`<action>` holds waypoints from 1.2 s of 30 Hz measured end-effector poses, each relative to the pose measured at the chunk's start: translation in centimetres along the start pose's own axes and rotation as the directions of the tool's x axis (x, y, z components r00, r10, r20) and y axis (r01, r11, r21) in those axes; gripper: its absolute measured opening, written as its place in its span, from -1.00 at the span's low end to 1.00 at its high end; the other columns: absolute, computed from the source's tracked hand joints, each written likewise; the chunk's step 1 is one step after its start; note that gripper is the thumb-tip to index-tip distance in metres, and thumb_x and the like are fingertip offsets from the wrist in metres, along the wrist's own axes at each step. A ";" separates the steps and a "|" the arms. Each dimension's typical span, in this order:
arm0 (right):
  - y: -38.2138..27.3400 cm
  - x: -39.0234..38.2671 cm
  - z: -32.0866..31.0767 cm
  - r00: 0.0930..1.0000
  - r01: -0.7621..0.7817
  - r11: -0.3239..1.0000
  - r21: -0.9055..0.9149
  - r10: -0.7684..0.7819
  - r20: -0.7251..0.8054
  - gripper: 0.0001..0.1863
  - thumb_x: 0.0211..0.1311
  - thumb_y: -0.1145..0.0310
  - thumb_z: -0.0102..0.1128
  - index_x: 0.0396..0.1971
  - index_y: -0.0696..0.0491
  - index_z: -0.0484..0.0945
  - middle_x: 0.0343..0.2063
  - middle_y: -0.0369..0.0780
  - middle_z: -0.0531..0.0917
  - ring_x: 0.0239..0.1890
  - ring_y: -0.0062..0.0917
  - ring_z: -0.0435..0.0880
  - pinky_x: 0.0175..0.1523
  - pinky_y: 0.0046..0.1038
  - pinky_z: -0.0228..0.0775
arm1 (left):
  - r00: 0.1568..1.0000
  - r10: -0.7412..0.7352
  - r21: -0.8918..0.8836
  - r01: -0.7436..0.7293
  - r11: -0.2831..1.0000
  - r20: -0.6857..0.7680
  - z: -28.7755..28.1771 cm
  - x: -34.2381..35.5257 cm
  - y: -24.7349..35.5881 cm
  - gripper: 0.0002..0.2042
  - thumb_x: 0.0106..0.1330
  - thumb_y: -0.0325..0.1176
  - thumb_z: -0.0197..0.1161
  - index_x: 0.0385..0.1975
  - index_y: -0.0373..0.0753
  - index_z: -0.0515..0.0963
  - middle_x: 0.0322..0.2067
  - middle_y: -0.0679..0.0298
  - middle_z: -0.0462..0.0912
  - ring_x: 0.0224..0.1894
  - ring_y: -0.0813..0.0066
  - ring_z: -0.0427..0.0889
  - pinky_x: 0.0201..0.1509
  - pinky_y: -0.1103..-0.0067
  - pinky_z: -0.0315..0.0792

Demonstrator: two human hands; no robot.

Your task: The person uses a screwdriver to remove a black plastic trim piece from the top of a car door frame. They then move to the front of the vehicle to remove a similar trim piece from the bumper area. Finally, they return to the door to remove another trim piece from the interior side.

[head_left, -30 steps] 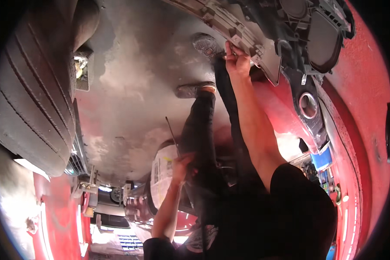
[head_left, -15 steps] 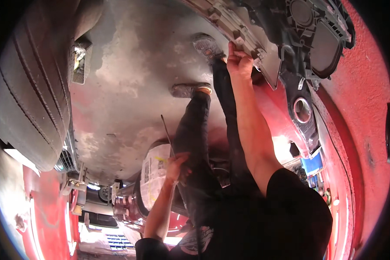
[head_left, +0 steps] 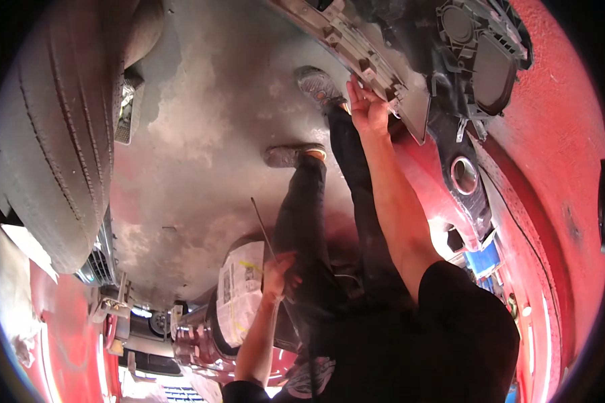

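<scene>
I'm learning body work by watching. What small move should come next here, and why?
Probably lift the thin rod in the left hand up toward the grey panel. The right hand is pressed against that panel's edge beside the black housing, steadying it. The rod sits low by the legs, far from the panel, so it cannot work there yet.
</scene>
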State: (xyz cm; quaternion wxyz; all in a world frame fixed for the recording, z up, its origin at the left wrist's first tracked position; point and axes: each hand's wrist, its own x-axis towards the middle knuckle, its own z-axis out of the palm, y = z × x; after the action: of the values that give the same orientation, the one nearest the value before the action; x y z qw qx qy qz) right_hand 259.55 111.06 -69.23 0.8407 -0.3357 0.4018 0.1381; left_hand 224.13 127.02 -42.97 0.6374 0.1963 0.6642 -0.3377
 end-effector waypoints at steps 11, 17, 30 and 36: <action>-6.8 -18.6 5.7 0.485 0.129 0.116 -0.985 0.859 0.165 -0.53 0.29 0.33 0.29 0.18 0.12 0.53 -0.09 -0.18 0.70 -0.06 -0.48 0.69 0.03 -0.40 0.55 | 0.923 0.357 -0.168 -0.333 0.928 0.144 10.0 1.6 6.0 -0.72 0.47 -0.28 0.15 0.07 -0.25 0.55 -0.29 0.28 0.68 -0.57 0.52 0.63 -0.66 0.67 0.40; -9.5 -15.7 10.4 0.676 0.351 -0.056 -0.935 0.706 0.211 -0.64 0.25 0.31 0.37 -0.02 0.20 0.64 -0.32 -0.27 0.73 -0.31 -0.59 0.68 -0.21 -0.46 0.55 | 0.751 0.584 -0.268 -0.521 0.810 0.308 14.9 1.9 13.3 -0.58 0.53 -0.21 0.08 0.30 -0.24 0.36 -0.05 0.25 0.63 -0.35 0.46 0.73 -0.61 0.67 0.51; -1.5 6.4 15.1 0.782 0.550 -0.323 -0.770 -0.126 0.611 -0.58 0.16 0.40 0.14 0.06 0.06 0.60 -0.18 -0.05 0.70 -0.18 -0.34 0.73 -0.21 -0.38 0.60 | 0.895 0.437 -0.314 -0.441 0.841 -0.086 1.5 0.6 -0.7 -0.57 0.50 -0.25 0.15 0.27 -0.29 0.35 -0.08 0.10 0.64 -0.38 0.37 0.75 -0.61 0.59 0.61; -6.7 -3.6 9.7 0.699 0.635 -0.552 -0.540 0.113 0.706 -0.60 0.13 0.46 0.10 0.02 0.05 0.59 -0.40 0.01 0.67 -0.27 -0.11 0.69 -0.15 -0.21 0.54 | 0.880 0.468 -0.438 -0.453 0.776 -0.080 3.6 -2.7 -5.5 -0.62 0.49 -0.20 0.18 0.18 -0.28 0.44 -0.14 0.09 0.68 -0.42 0.35 0.76 -0.64 0.52 0.62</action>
State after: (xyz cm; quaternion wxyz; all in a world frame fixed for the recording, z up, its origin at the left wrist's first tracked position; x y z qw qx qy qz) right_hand 266.30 112.80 -59.00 0.2073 -0.9262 -0.2434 0.1998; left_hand 223.15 121.12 -39.10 0.7391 0.1961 0.6442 -0.0143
